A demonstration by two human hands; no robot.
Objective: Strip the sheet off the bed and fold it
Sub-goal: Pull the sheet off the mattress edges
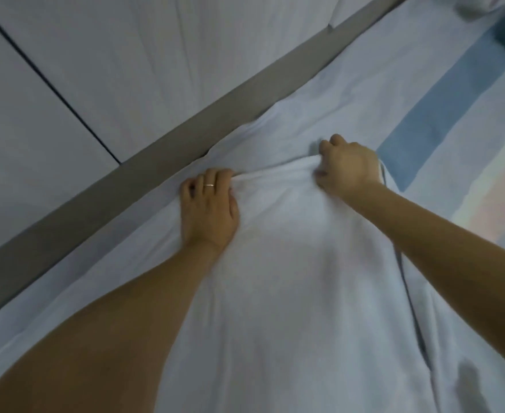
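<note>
Pale panels (22, 129) crossed by dark seams fill the upper left; whether they are floor or wall I cannot tell. Beside them a grey bed frame (156, 162) runs diagonally from lower left to upper right. On the bed, the white sheet (290, 263) lies in a long bunched strip from the bottom edge up to the middle of the view. Its far edge is gathered into a ridge between the two hands. The left hand (208, 204), a ring (209, 185) on one finger, sits near the frame, its fingers (215, 175) curled over and gripping that ridge. The right hand (348, 168) grips the other end, fingers (325, 146) closed round the cloth. Underneath, to the right, a cover with a blue band (442, 108) shows.
</note>
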